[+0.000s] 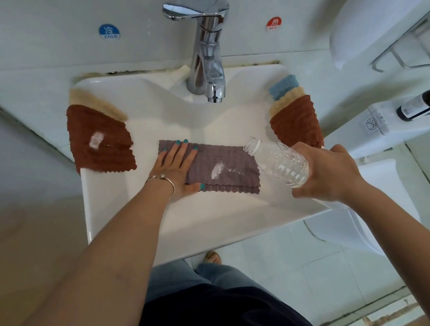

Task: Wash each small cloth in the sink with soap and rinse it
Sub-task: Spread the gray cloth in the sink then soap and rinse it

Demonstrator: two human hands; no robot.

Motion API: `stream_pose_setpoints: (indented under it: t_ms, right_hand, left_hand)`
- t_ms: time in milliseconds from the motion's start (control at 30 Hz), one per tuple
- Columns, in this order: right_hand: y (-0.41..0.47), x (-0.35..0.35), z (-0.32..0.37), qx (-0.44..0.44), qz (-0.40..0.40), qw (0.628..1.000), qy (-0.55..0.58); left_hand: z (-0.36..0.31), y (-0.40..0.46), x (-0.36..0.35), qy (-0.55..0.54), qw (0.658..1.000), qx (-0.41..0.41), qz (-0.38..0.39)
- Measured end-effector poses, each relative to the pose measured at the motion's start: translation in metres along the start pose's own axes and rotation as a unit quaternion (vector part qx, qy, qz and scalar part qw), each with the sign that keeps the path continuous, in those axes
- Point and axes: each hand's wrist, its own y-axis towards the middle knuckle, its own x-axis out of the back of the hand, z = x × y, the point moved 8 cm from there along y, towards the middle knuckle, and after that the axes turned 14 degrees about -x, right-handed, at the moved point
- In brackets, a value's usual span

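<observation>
With your left hand [174, 168] pressed flat on the limp purple waffle cloth [221, 168] and your right hand [325, 172] gripping the clear ribbed plastic bottle [277, 161], gather the cloth by its edges.

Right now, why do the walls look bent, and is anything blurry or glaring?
Head view: the wide-angle lens bows the sink edges and walls; the chrome faucet carries bright reflections; light is soft, with faint shadows; the purple cloth and clear bottle look reasonably sharp, while the frame's edges smear.

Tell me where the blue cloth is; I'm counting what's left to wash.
The blue cloth lies on the sink's back right rim, right of the faucet, behind a beige cloth.
</observation>
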Motion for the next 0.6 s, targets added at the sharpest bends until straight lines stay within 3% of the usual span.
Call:
stream_pose_setpoints:
  t_ms: [600]
  right_hand:
    - [0.000,0.005,0.012,0.011,0.012,0.999,-0.032]
  left_hand:
    - [0.000,-0.001,0.000,-0.010,1.000,-0.002,-0.007]
